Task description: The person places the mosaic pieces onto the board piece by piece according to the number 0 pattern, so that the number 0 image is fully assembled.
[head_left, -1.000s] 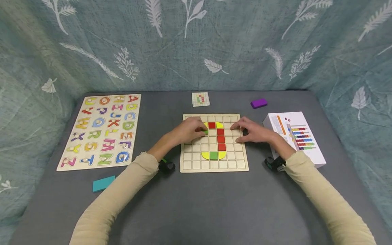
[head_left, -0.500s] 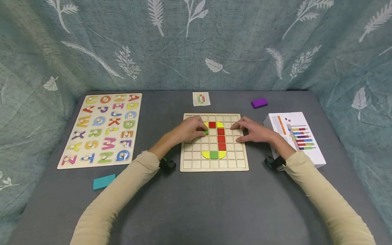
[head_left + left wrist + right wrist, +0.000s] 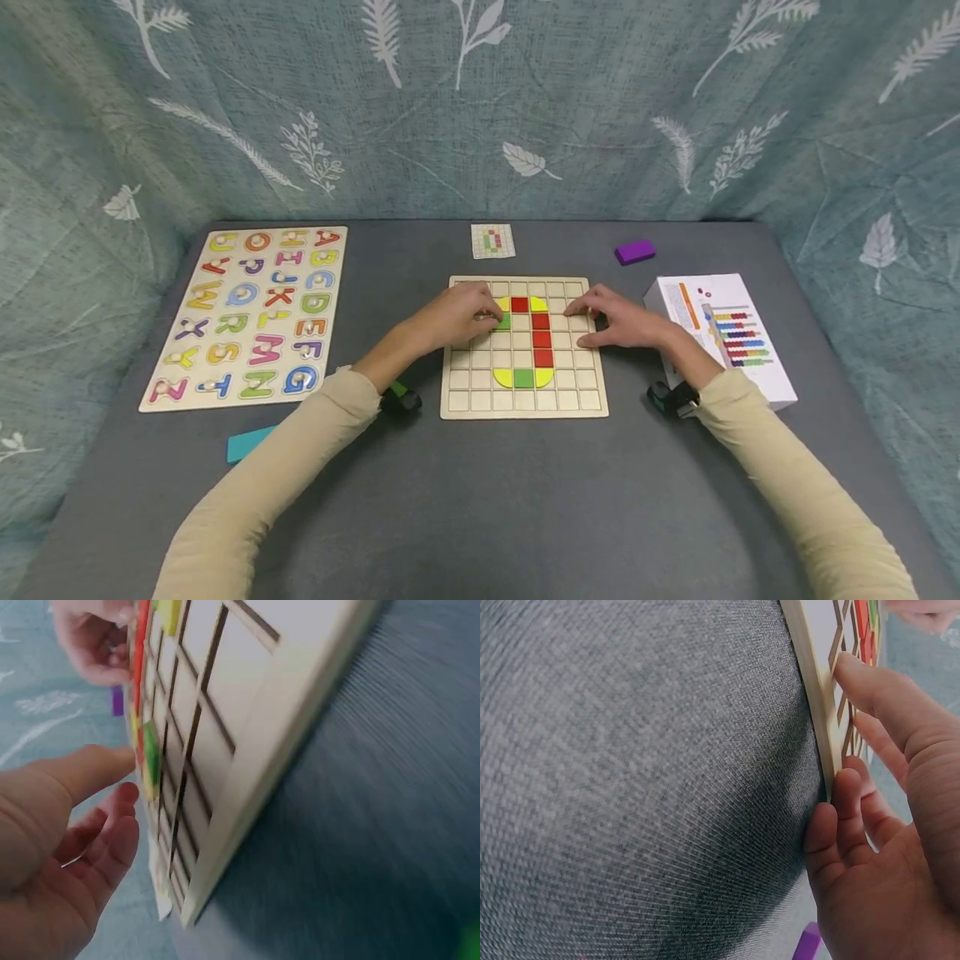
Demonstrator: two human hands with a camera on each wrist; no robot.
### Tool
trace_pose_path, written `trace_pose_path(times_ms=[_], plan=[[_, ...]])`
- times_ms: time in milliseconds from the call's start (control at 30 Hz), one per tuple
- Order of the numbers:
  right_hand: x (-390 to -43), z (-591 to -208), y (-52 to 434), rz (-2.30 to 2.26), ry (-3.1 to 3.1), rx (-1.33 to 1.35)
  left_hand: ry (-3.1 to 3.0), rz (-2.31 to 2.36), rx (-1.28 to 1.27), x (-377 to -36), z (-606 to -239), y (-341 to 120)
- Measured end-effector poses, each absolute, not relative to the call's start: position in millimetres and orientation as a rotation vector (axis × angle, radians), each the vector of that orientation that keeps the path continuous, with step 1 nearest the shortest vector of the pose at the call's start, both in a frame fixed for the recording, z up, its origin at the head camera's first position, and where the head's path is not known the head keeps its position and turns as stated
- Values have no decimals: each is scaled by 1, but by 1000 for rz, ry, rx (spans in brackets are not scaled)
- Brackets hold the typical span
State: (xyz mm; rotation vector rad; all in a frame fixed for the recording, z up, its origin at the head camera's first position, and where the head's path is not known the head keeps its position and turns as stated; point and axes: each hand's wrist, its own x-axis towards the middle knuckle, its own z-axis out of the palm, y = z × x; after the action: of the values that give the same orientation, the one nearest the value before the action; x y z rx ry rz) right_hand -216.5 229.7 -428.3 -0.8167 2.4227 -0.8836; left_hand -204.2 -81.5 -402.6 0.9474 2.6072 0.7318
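Observation:
A wooden grid board (image 3: pixel 469 402) lies mid-table, bearing several red tiles (image 3: pixel 542 340), rounded yellow corner tiles (image 3: pixel 537 305) and a green tile (image 3: pixel 522 379) at the bottom of the loop. On the loop's left side another green tile (image 3: pixel 504 322) lies in a cell. My left hand (image 3: pixel 461 317) is just left of it; the left wrist view shows thumb and fingers apart, nothing pinched between them. My right hand (image 3: pixel 621 322) rests on the board's right side. In the right wrist view its thumb touches the top surface, other fingers at the edge.
Behind the board lies a small pattern card (image 3: pixel 492 242). An alphabet puzzle board (image 3: pixel 247 321) is at left, a teal block (image 3: pixel 247 443) partly under the left sleeve. To the right are a purple block (image 3: pixel 634 252) and a white box (image 3: pixel 757 375). A curtain hangs behind.
My left hand has let go of the green tile and drawn slightly left; the tile now lies flat in its cell. My right hand has stayed in place.

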Motion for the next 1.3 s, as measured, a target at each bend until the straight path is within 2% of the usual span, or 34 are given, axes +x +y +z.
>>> trace_pose_path(times_ms=[200,367,600,1300], plan=[[-215,-428,227,-870,2423,-822,2551,985,775,-172,-394,-135],[-216,-426,227,-876,2415,-806,2598,1023,632,-140,-395,-184],[-217,-427,232,-864,2430,-799,2639,964,620,-111,-405,-223],[-214,-427,229,-867,2434,-815,2488,1199,570,-103,-424,-261]])
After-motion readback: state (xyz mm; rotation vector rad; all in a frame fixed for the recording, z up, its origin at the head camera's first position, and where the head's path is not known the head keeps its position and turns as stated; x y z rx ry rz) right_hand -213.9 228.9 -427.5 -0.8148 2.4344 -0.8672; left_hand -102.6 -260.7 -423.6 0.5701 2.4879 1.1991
